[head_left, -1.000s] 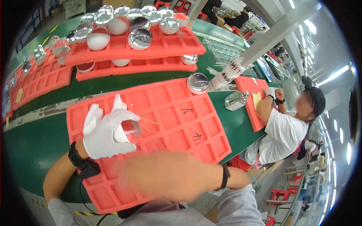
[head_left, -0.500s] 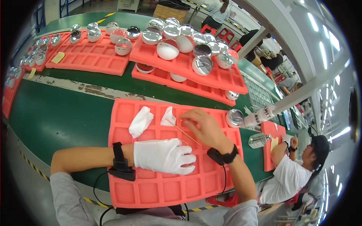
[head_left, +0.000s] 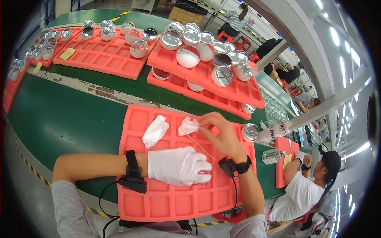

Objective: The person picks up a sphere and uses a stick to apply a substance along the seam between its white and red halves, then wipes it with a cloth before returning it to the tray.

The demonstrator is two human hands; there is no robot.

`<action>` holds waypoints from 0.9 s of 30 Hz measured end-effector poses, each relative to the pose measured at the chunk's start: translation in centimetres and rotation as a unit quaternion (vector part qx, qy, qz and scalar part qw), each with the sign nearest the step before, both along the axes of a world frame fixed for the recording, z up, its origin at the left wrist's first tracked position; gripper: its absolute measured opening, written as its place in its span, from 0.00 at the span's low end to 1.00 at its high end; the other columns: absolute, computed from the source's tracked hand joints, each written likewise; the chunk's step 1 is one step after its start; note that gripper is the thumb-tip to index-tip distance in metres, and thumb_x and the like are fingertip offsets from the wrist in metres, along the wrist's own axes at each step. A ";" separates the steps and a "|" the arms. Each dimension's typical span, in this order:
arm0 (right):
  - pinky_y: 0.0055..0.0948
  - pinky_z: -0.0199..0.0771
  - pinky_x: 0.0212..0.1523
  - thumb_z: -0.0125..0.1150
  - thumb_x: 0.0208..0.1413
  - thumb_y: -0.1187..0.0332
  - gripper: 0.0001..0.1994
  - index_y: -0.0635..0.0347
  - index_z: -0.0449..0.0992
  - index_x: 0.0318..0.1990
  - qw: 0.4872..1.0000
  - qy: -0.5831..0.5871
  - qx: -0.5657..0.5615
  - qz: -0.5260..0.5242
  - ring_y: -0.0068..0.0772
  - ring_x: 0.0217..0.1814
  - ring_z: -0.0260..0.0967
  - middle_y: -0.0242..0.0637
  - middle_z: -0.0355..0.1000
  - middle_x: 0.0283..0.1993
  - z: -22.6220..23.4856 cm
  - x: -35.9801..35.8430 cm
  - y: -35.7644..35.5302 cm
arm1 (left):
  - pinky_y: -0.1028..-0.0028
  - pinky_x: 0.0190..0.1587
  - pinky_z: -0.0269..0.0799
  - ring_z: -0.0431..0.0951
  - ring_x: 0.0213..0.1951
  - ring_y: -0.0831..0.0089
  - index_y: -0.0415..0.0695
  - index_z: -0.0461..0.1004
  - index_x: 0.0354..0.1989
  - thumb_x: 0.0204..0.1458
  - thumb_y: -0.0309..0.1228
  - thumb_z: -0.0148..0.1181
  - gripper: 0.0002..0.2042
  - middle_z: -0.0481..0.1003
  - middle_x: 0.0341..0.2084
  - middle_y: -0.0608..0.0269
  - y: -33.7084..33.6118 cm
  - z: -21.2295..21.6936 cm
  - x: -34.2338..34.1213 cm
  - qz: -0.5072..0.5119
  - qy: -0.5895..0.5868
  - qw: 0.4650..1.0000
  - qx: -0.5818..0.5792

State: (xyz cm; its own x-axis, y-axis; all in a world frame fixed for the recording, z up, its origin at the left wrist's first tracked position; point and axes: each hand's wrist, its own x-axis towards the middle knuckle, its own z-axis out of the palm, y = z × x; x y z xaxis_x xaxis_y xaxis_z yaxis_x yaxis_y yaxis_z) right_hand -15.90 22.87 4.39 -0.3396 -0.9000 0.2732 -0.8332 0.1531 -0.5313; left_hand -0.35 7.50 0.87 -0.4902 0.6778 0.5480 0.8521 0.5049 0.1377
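Note:
My left hand, in a white glove, is palm down over the red foam tray. Its fingers are apart, slightly bent, with nothing seen in them. My bare right hand has its thumb and fingertips at the edge of a small crumpled white cloth, pinching it. Between the hands a thin wooden stick lies slantwise, its upper end at that cloth. A second folded white cloth rests on the tray to the left.
Glossy mirrored balls sit on stacked red trays behind. Another red tray with balls is at the far left. One ball and a clear bottle are at right, near a seated person.
My right hand has closed on the small cloth's edge, and the cloth is pulled out toward it. My left hand's fingers have bent a little. The whole view has shifted slightly.

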 end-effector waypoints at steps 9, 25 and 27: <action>0.23 0.69 0.48 0.55 0.65 0.73 0.05 0.64 0.71 0.45 0.875 -0.336 -0.262 -0.228 0.17 0.45 0.68 0.30 0.73 0.43 2.6 -0.2 12.1 | 0.62 0.51 0.73 0.76 0.48 0.56 0.43 0.73 0.50 0.36 0.35 0.73 0.28 0.74 0.47 0.55 -1.1 -1.2 -1.1 0.090 -0.231 0.941 0.229; 0.28 0.71 0.32 0.59 0.62 0.72 0.08 0.60 0.77 0.48 0.750 0.366 -0.046 -0.549 0.32 0.31 0.76 0.38 0.79 0.34 4.7 -3.5 33.3 | 0.62 0.52 0.73 0.75 0.48 0.54 0.45 0.70 0.52 0.35 0.32 0.75 0.31 0.73 0.46 0.52 -0.4 0.0 -1.2 0.101 -0.301 0.921 0.225; 0.32 0.73 0.32 0.61 0.61 0.71 0.08 0.59 0.77 0.46 0.735 0.371 -0.021 -0.567 0.38 0.32 0.78 0.42 0.80 0.36 3.4 -4.4 32.9 | 0.61 0.52 0.73 0.75 0.47 0.53 0.45 0.70 0.51 0.35 0.31 0.75 0.31 0.73 0.45 0.52 -0.3 0.2 -1.2 0.106 -0.300 0.922 0.219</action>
State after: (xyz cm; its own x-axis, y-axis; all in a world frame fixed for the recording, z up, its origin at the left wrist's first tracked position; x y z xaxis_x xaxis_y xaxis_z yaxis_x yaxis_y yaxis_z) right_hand -20.35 55.77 7.77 -0.6086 -0.1376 0.7814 -0.2453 0.9692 -0.0204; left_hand -1.51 7.23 1.05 -0.8906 0.3103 0.3325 0.4441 0.4358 0.7828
